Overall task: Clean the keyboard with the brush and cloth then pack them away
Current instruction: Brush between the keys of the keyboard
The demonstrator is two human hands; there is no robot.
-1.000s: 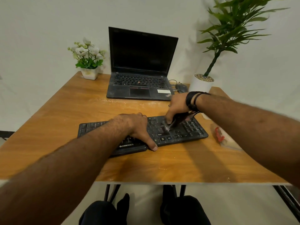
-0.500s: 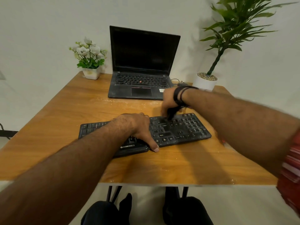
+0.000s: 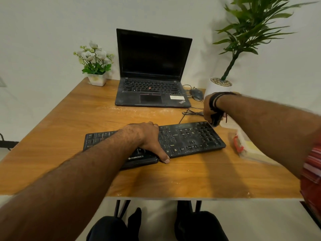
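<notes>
Wooden table (image 3: 69, 122), left hand (image 3: 147, 138) flat on black keyboard (image 3: 191, 138), fingers relaxed, right hand (image 3: 211, 110) fingers curled round dark brush (image 3: 216, 120) at keyboard's far right corner.

Black keyboard (image 3: 191, 140) with white lettering, on a tan wood-grain table (image 3: 69, 122). Behind the keyboard: black laptop (image 3: 152, 70) (red dot among its keys). Right of the keyboard: red-striped sleeve (image 3: 312, 171).

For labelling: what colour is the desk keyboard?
Black keyboard, dusty; head view.
</notes>
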